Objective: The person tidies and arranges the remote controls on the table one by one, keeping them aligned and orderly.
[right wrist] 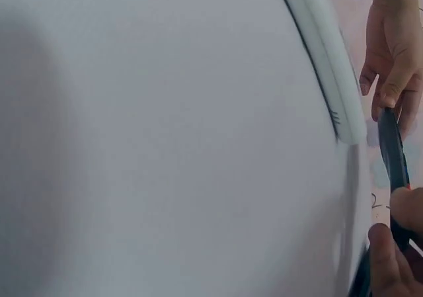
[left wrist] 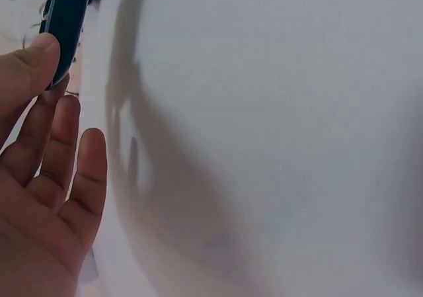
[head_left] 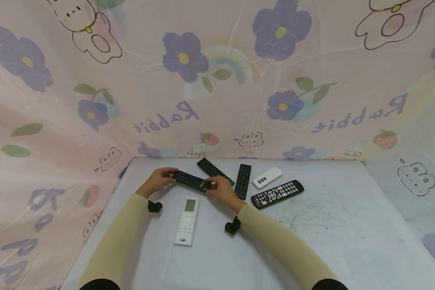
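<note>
Both hands hold one black remote [head_left: 192, 181] with coloured buttons, a little above the white table [head_left: 333, 225]. My left hand [head_left: 160, 178] pinches its far-left end, and my right hand [head_left: 218, 189] pinches its near-right end. In the left wrist view the thumb presses the dark remote's [left wrist: 66, 26] end while the other fingers [left wrist: 73, 158] lie straight. The right wrist view shows the same remote [right wrist: 393, 155] edge-on between the two hands. A white remote [head_left: 186, 220] with a small screen lies just below the hands.
Behind the hands lie two more black remotes [head_left: 212, 169] [head_left: 243, 181], a small white remote [head_left: 267, 177] and a larger black remote [head_left: 277, 194] with many buttons. A pink flowered cloth [head_left: 217, 80] walls in the table on the back and sides.
</note>
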The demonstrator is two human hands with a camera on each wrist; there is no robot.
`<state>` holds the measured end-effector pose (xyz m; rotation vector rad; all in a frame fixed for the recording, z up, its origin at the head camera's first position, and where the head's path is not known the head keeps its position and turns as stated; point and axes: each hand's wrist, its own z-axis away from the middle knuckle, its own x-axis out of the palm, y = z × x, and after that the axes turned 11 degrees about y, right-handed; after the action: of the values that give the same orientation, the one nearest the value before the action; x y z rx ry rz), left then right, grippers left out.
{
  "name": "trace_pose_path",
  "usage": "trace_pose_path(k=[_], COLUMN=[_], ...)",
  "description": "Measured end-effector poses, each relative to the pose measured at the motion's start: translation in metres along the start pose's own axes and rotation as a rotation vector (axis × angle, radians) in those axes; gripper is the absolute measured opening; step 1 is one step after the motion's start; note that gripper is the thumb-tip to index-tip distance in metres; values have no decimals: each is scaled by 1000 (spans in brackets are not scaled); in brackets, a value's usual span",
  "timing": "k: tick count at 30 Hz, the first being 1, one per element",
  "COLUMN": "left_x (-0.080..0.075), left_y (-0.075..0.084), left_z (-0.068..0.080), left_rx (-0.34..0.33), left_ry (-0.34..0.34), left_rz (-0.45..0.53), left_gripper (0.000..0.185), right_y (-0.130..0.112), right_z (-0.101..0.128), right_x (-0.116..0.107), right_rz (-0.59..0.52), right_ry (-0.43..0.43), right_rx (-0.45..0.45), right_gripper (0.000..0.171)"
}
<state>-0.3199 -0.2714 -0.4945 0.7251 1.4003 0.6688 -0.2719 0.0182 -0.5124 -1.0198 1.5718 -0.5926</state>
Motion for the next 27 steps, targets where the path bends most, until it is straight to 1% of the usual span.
trace_pose_path(k=[2, 6, 9, 11, 16, 21, 27], left_x=[1, 4, 6, 7, 9, 13, 16], left_y=[4, 11, 15, 19, 24, 25, 29], left_z=[4, 10, 13, 14, 19, 26, 39], left_rx=[8, 30, 47, 46, 50, 46, 24], left_ry=[11, 34, 39, 37, 28, 31, 13], left_rz=[11, 41, 61, 83, 120, 126, 151], left_gripper=[50, 52, 54, 54, 56, 56, 54], right_y=[1, 1, 3, 4, 5, 6, 8], right_z=[0, 0, 0, -1, -2, -4, -5], right_x=[-3, -9, -15, -19, -27, -34, -39], right_rz=[-7, -33, -49, -46, -29, -26, -9], right_ry=[-4, -11, -4, 5, 25, 39, 18], right_rx=[1, 41, 70, 77, 62, 30, 44], right_gripper=[45, 44, 44, 45, 46, 45, 44])
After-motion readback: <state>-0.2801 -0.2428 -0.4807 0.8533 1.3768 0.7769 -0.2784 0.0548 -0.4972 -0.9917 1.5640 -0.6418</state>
